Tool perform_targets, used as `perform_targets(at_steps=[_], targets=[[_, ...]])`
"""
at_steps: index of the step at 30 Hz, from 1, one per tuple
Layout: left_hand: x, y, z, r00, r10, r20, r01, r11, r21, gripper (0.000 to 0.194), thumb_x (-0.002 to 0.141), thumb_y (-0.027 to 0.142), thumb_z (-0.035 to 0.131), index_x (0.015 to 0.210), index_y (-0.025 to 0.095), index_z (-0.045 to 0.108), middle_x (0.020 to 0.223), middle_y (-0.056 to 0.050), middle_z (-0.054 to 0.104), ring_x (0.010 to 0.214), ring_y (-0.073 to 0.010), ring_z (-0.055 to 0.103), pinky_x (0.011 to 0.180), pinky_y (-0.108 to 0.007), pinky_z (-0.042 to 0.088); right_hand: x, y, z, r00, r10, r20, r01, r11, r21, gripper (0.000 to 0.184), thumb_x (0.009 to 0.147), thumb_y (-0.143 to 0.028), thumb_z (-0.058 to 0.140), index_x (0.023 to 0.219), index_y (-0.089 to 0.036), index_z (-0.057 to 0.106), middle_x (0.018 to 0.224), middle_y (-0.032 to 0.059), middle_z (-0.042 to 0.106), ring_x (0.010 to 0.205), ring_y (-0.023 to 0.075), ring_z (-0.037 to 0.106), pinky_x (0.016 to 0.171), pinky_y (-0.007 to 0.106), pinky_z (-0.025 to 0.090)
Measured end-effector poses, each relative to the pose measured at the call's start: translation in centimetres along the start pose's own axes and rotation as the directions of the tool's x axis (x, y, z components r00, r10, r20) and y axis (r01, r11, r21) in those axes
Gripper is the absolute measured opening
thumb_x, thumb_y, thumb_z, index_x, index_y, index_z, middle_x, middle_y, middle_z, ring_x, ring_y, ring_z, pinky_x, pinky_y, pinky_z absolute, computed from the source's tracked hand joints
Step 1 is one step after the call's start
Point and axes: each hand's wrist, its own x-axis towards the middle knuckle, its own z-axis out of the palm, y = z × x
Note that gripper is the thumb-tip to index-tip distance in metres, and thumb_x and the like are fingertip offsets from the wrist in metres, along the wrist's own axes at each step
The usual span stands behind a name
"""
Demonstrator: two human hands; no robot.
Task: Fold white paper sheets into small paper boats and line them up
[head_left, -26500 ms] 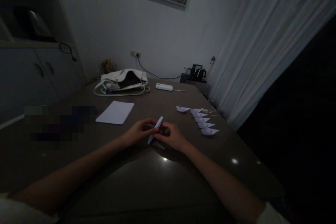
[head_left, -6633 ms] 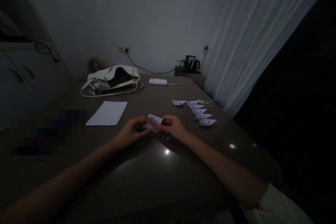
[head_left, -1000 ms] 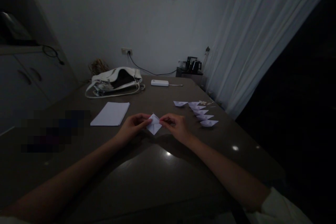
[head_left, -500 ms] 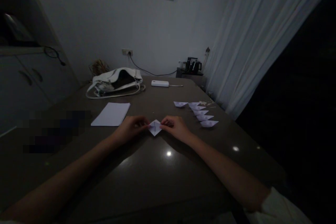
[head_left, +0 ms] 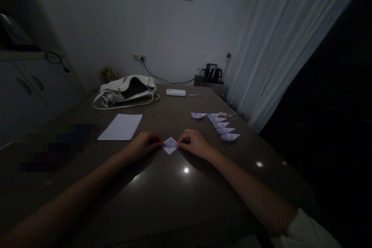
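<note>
A small folded paper point(head_left: 170, 146), white and diamond-shaped with a crease down its middle, is held just over the dark table. My left hand point(head_left: 145, 142) pinches its left corner between thumb and fingers. At the opposite corner, my right hand point(head_left: 195, 143) has its fingertips closed on the paper. Several folded paper boats point(head_left: 222, 125) stand in a slanting row to the right, with one more paper boat point(head_left: 198, 116) at the row's far left. A stack of white paper point(head_left: 120, 127) lies beyond my left hand.
A white handbag point(head_left: 126, 91) rests at the table's far left. Near the back edge lies a white power bank point(head_left: 176, 92) with a short strap. Small pale scraps point(head_left: 226, 114) lie beside the boats. Black kettles point(head_left: 213, 73) stand behind the table point(head_left: 174, 197).
Both hands have drawn slightly apart and the folded paper has flattened into a wider diamond, a little lower in view. The camera view has shifted slightly.
</note>
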Motion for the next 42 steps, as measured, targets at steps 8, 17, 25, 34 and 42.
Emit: perform_targets(at_steps=[8,17,25,34,42], targets=[[0.1,0.0,0.4,0.996,-0.09,-0.03,0.091,0.994,0.057,0.033,0.081,0.045,0.049,0.083,0.017,0.066,0.085,-0.008,0.066,0.081,-0.0224,0.059,0.069,-0.029,0.043,0.2,-0.4,0.1,0.986,0.156,0.056,-0.156,0.988,0.009,0.01,0.075,-0.021,0.067,0.077,-0.012,0.072,0.062,0.0008,0.059,0.054,0.0077,0.046,0.051,0.02,0.029],[0.4,1.6,0.3,0.974,-0.225,-0.022,0.225,0.955,0.192,0.034,0.081,0.041,0.044,0.087,0.015,0.065,0.093,-0.01,0.067,0.09,-0.0257,0.06,0.071,-0.033,0.042,0.1,-0.8,0.5,0.977,0.204,0.058,-0.198,0.976,-0.089,0.016,0.079,-0.027,0.06,0.081,-0.014,0.071,0.067,0.0029,0.063,0.058,0.0095,0.051,0.053,0.021,0.031],[0.8,2.2,0.3,0.948,-0.317,-0.032,0.315,0.917,0.247,0.034,0.08,0.041,0.044,0.087,0.016,0.066,0.092,-0.011,0.069,0.089,-0.0278,0.061,0.078,-0.04,0.04,0.1,-1.6,0.5,0.962,0.257,0.09,-0.228,0.94,-0.253,0.024,0.086,-0.037,0.052,0.087,-0.019,0.068,0.086,0.0058,0.068,0.077,0.0153,0.06,0.058,0.023,0.035],[0.2,1.2,1.1,0.967,-0.231,-0.108,0.248,0.95,0.188,0.034,0.08,0.046,0.046,0.081,0.018,0.065,0.086,-0.008,0.067,0.085,-0.0268,0.059,0.069,-0.034,0.039,0.3,-1.3,0.8,0.962,0.267,0.056,-0.251,0.947,-0.2,0.02,0.082,-0.036,0.058,0.079,-0.018,0.067,0.078,0.0052,0.067,0.07,0.0151,0.058,0.054,0.024,0.032],[0.1,1.0,1.6,0.984,-0.071,-0.162,0.072,0.997,0.0,0.041,0.078,0.055,0.051,0.077,0.016,0.064,0.078,-0.006,0.064,0.073,-0.0211,0.058,0.064,-0.028,0.041,0.1,-0.1,0.5,0.994,0.107,0.026,-0.105,0.992,-0.07,0.011,0.082,-0.026,0.06,0.08,-0.015,0.063,0.077,0.0029,0.062,0.069,0.0112,0.054,0.06,0.022,0.035]])
